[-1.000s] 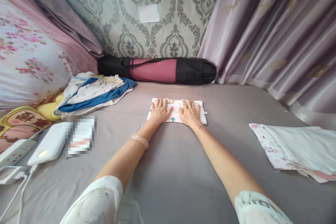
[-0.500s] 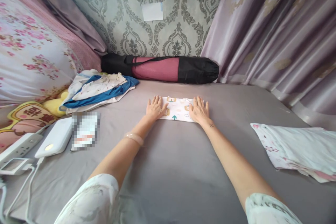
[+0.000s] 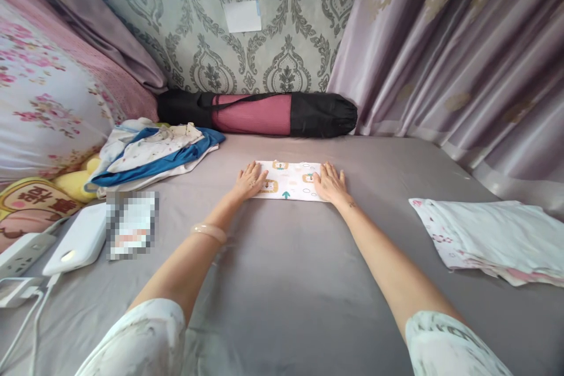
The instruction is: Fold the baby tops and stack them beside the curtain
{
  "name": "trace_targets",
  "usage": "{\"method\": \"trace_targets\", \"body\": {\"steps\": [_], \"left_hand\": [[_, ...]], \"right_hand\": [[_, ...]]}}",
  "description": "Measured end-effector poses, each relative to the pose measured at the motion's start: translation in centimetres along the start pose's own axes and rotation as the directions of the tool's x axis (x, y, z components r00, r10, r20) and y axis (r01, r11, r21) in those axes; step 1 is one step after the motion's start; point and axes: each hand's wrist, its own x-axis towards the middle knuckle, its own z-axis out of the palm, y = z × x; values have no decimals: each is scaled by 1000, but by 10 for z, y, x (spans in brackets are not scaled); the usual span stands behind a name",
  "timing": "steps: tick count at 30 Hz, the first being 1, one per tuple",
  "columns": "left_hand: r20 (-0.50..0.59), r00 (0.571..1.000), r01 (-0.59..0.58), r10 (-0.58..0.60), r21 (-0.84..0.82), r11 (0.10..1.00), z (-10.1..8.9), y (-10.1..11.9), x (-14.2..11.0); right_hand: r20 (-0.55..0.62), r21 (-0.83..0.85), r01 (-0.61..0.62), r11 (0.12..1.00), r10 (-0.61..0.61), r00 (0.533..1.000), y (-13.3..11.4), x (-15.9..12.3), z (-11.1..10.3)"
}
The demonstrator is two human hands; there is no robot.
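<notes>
A white cloth (image 3: 291, 182) printed with orange lion faces and a green arrow-like plant lies folded into a flat rectangle on the grey sheet. On its left end rests my left hand (image 3: 251, 180), palm down with fingers stretched forward. My right hand (image 3: 331, 182) lies flat on the opposite end, fingers also extended. Neither hand grips the cloth; both touch it from above. The middle of the cloth shows between them, while its two ends are partly hidden under the hands.
Behind the cloth lies a rolled pink mat in a black bag (image 3: 251, 114). Piled clothes (image 3: 158, 155) sit at the left, near a white power bank (image 3: 78, 238) and a power strip (image 3: 24, 254) with cables. A stack of folded cloths (image 3: 493, 238) lies at the right on the grey sheet (image 3: 304, 288).
The view has shifted slightly, so most things appear further left. My left hand has slid a little outward on the cloth, uncovering more of its left part. My right hand stays at its end.
</notes>
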Motion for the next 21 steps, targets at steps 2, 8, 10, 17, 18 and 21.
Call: {"method": "trace_targets", "body": {"steps": [2,8,10,17,18,21], "left_hand": [[-15,999,-34,34,7,999,-1,-6,-5],[-28,993,-110,111,31,993,1,-11,-21],[-28,994,-108,109,30,994,1,-10,-21],[-135,987,-95,85,-71,993,0,-9,-23],[-147,986,-97,84,-87,991,0,-10,-24],[-163,982,-118,98,-116,986,0,-10,-25]], "right_hand": [[-33,-23,81,996,-82,996,0,1,-3],[11,-20,143,990,-143,990,0,2,4],[16,-15,141,990,-141,990,1,2,6],[28,-38,134,990,-133,991,-8,3,-3],[8,-42,146,988,-146,989,-13,2,-4],[-21,-43,203,978,-204,979,-29,-1,-3]]}}
